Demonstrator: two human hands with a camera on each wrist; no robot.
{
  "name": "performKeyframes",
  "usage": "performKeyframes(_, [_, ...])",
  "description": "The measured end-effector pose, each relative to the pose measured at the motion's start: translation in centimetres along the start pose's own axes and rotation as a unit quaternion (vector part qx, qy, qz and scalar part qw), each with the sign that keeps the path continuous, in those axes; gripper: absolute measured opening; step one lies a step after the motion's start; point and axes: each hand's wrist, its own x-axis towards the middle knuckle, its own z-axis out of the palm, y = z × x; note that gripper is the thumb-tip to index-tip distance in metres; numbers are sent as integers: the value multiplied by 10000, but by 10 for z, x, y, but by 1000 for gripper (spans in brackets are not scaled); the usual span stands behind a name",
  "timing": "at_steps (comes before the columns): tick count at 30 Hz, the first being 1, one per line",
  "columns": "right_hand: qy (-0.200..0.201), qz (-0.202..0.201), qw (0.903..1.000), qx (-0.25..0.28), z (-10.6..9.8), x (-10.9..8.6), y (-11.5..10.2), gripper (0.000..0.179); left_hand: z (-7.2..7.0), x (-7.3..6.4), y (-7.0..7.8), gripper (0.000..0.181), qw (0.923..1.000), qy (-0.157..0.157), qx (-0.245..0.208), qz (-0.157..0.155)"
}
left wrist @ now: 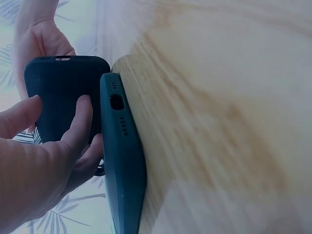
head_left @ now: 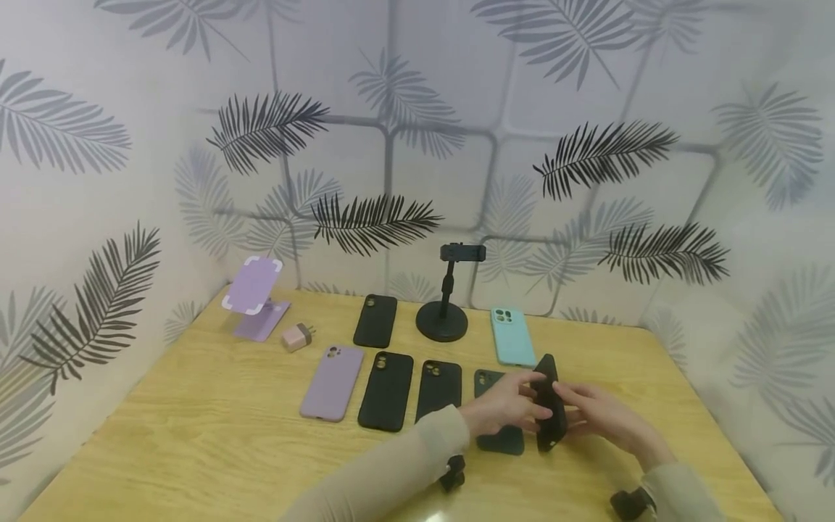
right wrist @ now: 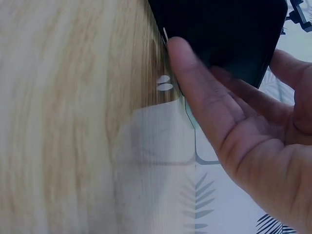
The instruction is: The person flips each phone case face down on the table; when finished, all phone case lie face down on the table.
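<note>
A black phone case [head_left: 550,433] is held up on edge between my hands, over the right part of the table. My right hand [head_left: 607,417] grips it by its edges, thumb on one side and fingers on the other, as the right wrist view shows. My left hand [head_left: 497,407] reaches in from the other side. Its fingers [left wrist: 84,109] touch the flat face of the case, and its thumb lies at the edge. Under my left hand lies a dark green phone case [head_left: 505,441], partly covered; its port end [left wrist: 117,102] is close in the left wrist view.
Left of my hands lie black cases [head_left: 386,391] and a lilac case [head_left: 331,384]. Behind are another black case [head_left: 375,320], a black phone stand [head_left: 441,321], a turquoise case [head_left: 513,337], a pink charger plug [head_left: 297,338] and a lilac folding stand [head_left: 253,286].
</note>
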Motion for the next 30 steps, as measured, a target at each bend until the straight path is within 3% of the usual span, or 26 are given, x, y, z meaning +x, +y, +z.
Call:
performKeyframes(3, [126, -17, 9999, -48, -2, 0, 2, 72, -1, 0, 0, 55, 9999, -77, 122, -72])
performKeyframes(10, [879, 139, 9950, -444, -12, -9, 3, 71, -3, 1, 3, 48, 9981, -342, 501, -81])
performKeyframes(18, [944, -84, 9940, -541, -18, -17, 8, 62, -2, 1, 7, 44, 9970, -421, 630, -169])
performKeyframes(30, [1084, 211, 9904, -826, -24, -18, 17, 54, -6, 2, 9, 44, 9972, -524, 487, -224])
